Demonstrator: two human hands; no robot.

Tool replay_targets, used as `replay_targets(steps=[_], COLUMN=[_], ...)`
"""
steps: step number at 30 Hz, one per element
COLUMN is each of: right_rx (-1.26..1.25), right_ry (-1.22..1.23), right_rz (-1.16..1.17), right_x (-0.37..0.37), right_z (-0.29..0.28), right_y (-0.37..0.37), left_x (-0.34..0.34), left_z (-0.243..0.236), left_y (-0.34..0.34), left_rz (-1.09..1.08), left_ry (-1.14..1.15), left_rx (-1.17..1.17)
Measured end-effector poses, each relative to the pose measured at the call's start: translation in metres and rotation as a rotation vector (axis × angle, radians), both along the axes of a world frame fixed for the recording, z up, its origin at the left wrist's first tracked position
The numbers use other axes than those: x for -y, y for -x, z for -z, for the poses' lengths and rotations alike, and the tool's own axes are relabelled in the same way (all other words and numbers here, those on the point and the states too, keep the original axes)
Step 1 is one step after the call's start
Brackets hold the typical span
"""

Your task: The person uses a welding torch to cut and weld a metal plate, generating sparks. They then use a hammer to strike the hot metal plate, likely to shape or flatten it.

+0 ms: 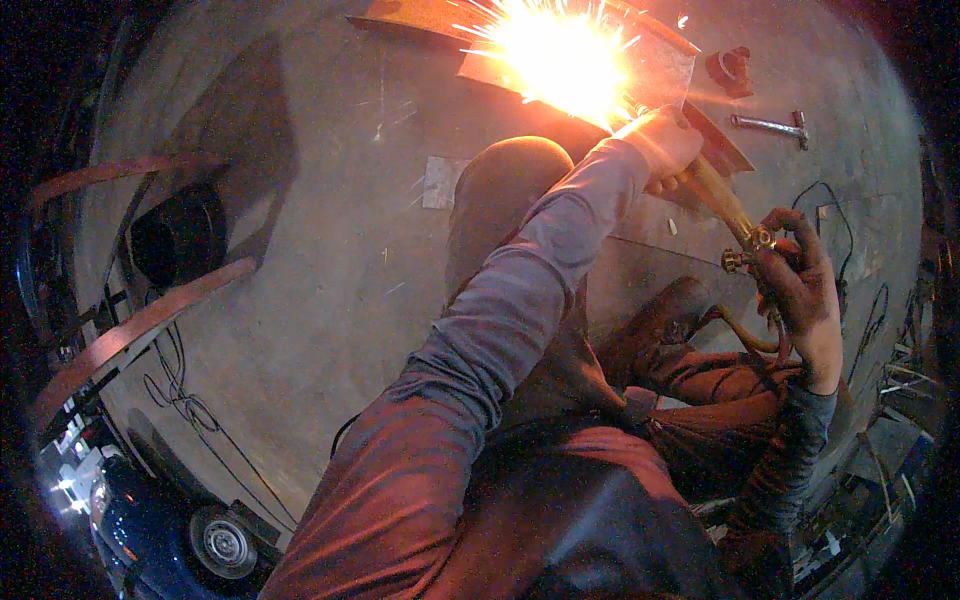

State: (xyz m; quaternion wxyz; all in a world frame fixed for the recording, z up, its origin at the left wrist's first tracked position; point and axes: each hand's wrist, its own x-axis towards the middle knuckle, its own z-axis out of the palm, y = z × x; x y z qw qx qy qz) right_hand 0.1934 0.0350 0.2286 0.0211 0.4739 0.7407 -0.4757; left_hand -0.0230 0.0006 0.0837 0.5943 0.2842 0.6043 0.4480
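A brass cutting torch [722, 195] slants across the upper right. My left hand [662, 142] is closed round its front part, close to the glare. At the back end, by the valve knobs [738, 260], my right hand [797, 285] grips the torch with curled fingers. Hoses [765, 345] run down from there toward my legs. A white-hot burst with flying sparks [560, 55] hides the torch tip and the spot it meets. Around the burst lies a rusty steel beam [662, 62] on the concrete floor.
A hammer [775, 127] and a dark reddish metal piece [730, 72] lie right of the beam. Reddish curved bars [150, 320] and a black tyre-like ring [180, 238] stand at left. Cables [190, 400] trail on the floor. A dark blue car [150, 530] stands lower left.
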Motion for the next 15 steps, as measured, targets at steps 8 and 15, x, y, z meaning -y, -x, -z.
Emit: replay_targets(steps=[8, 15], right_rx=[-0.029, -0.035], right_ry=[0.001, 0.004], right_rz=[0.01, 0.036], right_x=[0.008, 0.011], right_z=[-0.005, -0.007], right_y=[0.007, 0.01], left_x=[-0.006, -0.006], left_z=[0.013, 0.017], left_y=[-0.005, -0.005], left_rz=[-0.037, 0.004], left_ry=[-0.051, -0.037], left_rx=[-0.079, -0.008])
